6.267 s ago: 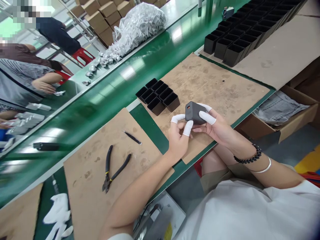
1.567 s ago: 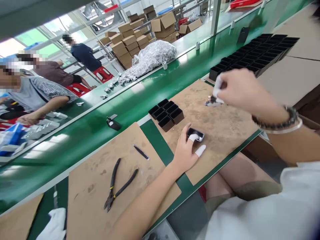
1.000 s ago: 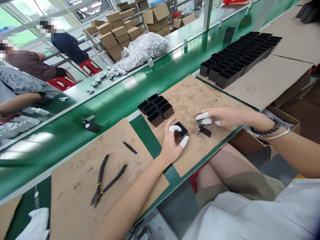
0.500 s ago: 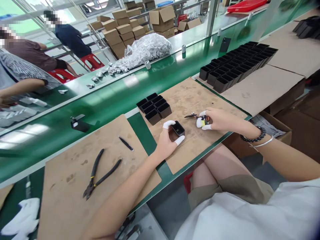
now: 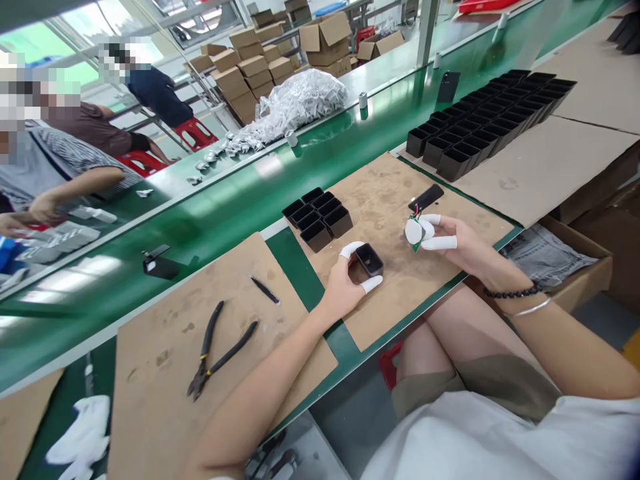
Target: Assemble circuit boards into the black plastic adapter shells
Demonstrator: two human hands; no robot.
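- Head view: green counter, running from lower left to upper right, with brown sheets laid along its near edge.
- Cardboard mat, stained, lying on the near edge of the counter; both of the person's hands work over it.
- Second cardboard mat, to the left of the first, separated from it by a strip of bare green surface.
- Long block of empty black shells, packed in rows on the far right, well apart from the hands.
- Clear bag of white parts, on the far side of the counter, with loose white pieces trailing to its left.
- Small cluster of black shells, open ends up, at the far left corner of the first mat, near the left hand.
- Pliers, jaws towards the viewer, lying flat on the second mat.
- Left hand, with white cots on thumb and forefinger, closed on a single black shell; the shell rests on the first mat, its open end tilted up.
- Right hand, with white cots on its fingertips, raised just above the first mat and pinching a small circuit board at the fingertips; thin wires show at the top of the board.
- Flat black piece, lying on the first mat just beyond the right hand.
- Tweezers, dark and slim, on the second mat, between the pliers and the left hand.
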